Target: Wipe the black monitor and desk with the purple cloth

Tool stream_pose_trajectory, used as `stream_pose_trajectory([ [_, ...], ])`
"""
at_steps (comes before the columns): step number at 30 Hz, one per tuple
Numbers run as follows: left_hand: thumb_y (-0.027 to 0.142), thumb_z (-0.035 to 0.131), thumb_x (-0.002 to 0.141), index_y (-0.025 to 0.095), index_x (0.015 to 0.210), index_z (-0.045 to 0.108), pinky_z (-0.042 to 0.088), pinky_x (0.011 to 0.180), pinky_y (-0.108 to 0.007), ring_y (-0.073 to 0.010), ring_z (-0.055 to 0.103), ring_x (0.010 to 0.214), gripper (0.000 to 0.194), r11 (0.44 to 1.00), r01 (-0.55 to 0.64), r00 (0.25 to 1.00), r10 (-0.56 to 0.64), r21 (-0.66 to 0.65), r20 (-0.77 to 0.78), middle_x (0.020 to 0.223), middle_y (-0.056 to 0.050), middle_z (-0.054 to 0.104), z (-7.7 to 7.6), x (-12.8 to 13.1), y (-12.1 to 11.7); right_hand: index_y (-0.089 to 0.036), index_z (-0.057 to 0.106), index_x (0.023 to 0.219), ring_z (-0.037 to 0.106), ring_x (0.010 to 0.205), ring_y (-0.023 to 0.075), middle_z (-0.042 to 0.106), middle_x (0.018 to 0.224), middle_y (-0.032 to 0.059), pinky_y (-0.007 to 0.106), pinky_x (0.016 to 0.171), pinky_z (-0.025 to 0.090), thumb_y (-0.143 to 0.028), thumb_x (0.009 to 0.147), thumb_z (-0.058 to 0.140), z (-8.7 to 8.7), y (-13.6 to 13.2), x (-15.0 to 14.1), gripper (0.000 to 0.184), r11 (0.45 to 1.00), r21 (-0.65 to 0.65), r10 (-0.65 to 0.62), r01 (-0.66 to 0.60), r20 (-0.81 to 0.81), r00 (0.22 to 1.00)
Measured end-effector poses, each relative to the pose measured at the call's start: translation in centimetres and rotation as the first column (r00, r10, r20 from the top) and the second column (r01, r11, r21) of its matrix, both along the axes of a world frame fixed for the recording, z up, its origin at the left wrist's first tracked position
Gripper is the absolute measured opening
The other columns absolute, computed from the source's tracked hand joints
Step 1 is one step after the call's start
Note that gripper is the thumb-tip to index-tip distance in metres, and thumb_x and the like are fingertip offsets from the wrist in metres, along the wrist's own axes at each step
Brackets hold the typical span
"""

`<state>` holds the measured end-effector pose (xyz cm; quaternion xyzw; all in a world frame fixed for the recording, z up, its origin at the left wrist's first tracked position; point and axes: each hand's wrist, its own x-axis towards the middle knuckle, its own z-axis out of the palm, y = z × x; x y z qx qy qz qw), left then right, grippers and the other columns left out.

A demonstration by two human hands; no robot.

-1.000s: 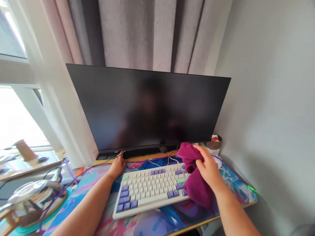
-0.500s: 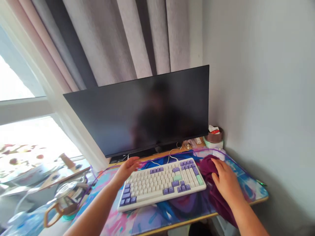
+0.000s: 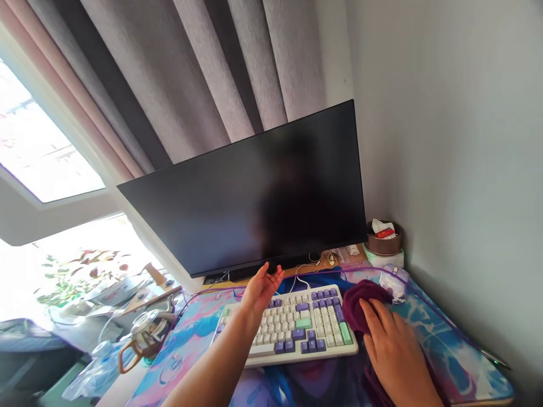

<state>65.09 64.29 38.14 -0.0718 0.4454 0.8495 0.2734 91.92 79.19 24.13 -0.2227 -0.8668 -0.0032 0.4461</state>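
Note:
My left hand [image 3: 263, 289] reaches over the keyboard, palm turned upward and fingers spread, holding nothing. Its fingertips are near the lower edge of the black monitor [image 3: 254, 203], whose screen is dark. Below that hand lies a white keyboard [image 3: 292, 325] with purple and mint keys, partly covered by my left forearm. At the keyboard's right end, my right hand [image 3: 392, 350] grips a bunched maroon cloth [image 3: 358, 308]. Part of the cloth hangs down beneath the wrist, and my palm hides some of it.
A colourful desk mat [image 3: 178, 350] covers the desk. Behind the right hand are a pale mouse [image 3: 394, 281] and a round brown tin [image 3: 384, 240]. Cables [image 3: 328, 260] lie under the monitor. A glass teapot [image 3: 148, 333] stands at the left, and a pen [image 3: 494, 359] lies at the right edge.
My left hand has moved right, from the keyboard's left end to below the monitor's middle, and its palm now faces up. My right hand stays on the cloth. The view has tilted.

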Motion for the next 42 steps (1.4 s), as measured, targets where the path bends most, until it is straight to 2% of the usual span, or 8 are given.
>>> stream_pose_trajectory([
  [7, 0.020, 0.053, 0.106, 0.014, 0.084, 0.060, 0.062, 0.056, -0.025, -0.0121, 0.064, 0.053, 0.024, 0.998, -0.038, 0.999, 0.037, -0.059, -0.024, 0.069, -0.006, 0.067, 0.8, 0.0, -2.5, -0.040, 0.015, 0.168, 0.068, 0.104, 0.0376, 0.070, 0.129, 0.0116, 0.056, 0.080, 0.062, -0.017, 0.091, 0.051, -0.1, 0.4, 0.1, 0.087, 0.997, -0.055, 0.047, -0.047, 0.010, 0.999],
  [17, 0.022, 0.054, 0.105, 0.014, 0.081, 0.061, 0.060, 0.054, -0.025, -0.0126, 0.062, 0.051, 0.026, 0.997, -0.019, 0.998, 0.014, -0.072, -0.067, 0.067, -0.006, 0.067, 0.4, 0.3, -5.4, -0.026, 0.053, 0.143, 0.068, 0.105, 0.0349, 0.069, 0.130, 0.0149, 0.051, 0.081, 0.060, -0.017, 0.092, 0.052, -0.3, 0.8, -0.1, 0.052, 1.000, 0.007, -0.017, 0.017, 0.046, 0.999],
  [24, 0.021, 0.051, 0.106, 0.017, 0.081, 0.058, 0.058, 0.055, -0.022, -0.0110, 0.061, 0.050, 0.026, 0.998, -0.005, 0.997, 0.000, -0.062, -0.076, 0.066, -0.003, 0.064, 0.2, 0.1, -6.3, -0.019, 0.061, 0.137, 0.068, 0.108, 0.0328, 0.070, 0.131, 0.0153, 0.047, 0.088, 0.059, -0.019, 0.095, 0.051, -0.9, 1.3, -0.4, 0.043, 0.995, 0.034, -0.099, 0.096, 0.094, 0.991],
  [32, 0.023, 0.052, 0.106, 0.017, 0.089, 0.063, 0.055, 0.059, -0.021, -0.0124, 0.064, 0.055, 0.021, 0.986, 0.163, 0.979, -0.168, -0.047, -0.115, 0.068, -0.003, 0.069, -0.3, 3.8, -10.6, -0.014, 0.066, 0.134, 0.065, 0.120, 0.0302, 0.070, 0.130, 0.0176, 0.046, 0.105, 0.054, -0.015, 0.094, 0.046, 1.0, 0.5, 0.2, 0.045, 0.991, -0.131, 0.024, -0.027, -0.024, 0.999],
  [35, 0.015, 0.052, 0.104, 0.018, 0.101, 0.068, 0.054, 0.059, -0.019, -0.0124, 0.064, 0.057, 0.017, 0.961, 0.273, 0.954, -0.277, -0.048, -0.112, 0.070, -0.003, 0.071, -1.3, 7.0, -13.8, -0.011, 0.064, 0.136, 0.062, 0.127, 0.0277, 0.069, 0.133, 0.0173, 0.045, 0.113, 0.047, -0.018, 0.092, 0.045, 2.6, 0.2, 1.5, 0.048, 0.949, -0.291, 0.070, -0.124, -0.190, 0.979],
  [38, 0.014, 0.053, 0.101, 0.018, 0.105, 0.072, 0.056, 0.059, -0.023, -0.0158, 0.066, 0.060, 0.020, 0.904, 0.418, 0.890, -0.427, -0.089, -0.161, 0.074, -0.005, 0.072, -3.0, 10.4, -17.2, -0.013, 0.064, 0.131, 0.061, 0.126, 0.0271, 0.070, 0.133, 0.0159, 0.046, 0.117, 0.043, -0.026, 0.085, 0.050, 4.1, -0.3, 3.4, 0.050, 0.870, -0.447, -0.008, -0.207, -0.433, 0.901],
  [40, 0.011, 0.060, 0.096, 0.020, 0.107, 0.075, 0.058, 0.062, -0.025, -0.0177, 0.069, 0.065, 0.021, 0.860, 0.503, 0.831, -0.509, -0.090, -0.222, 0.080, -0.007, 0.075, -4.4, 12.5, -19.2, -0.016, 0.066, 0.127, 0.062, 0.123, 0.0248, 0.072, 0.130, 0.0108, 0.043, 0.117, 0.042, -0.031, 0.081, 0.056, 5.0, -1.2, 4.6, 0.049, 0.765, -0.547, -0.063, -0.341, -0.590, 0.805],
  [42, 0.012, 0.069, 0.090, 0.024, 0.109, 0.077, 0.060, 0.068, -0.028, -0.0202, 0.072, 0.072, 0.024, 0.822, 0.561, 0.785, -0.565, -0.096, -0.255, 0.088, -0.009, 0.077, -5.7, 14.5, -20.4, -0.019, 0.069, 0.122, 0.063, 0.118, 0.0218, 0.074, 0.124, 0.0042, 0.038, 0.113, 0.044, -0.033, 0.079, 0.062, 5.8, -2.5, 5.4, 0.046, 0.594, -0.608, -0.104, -0.527, -0.707, 0.699],
])
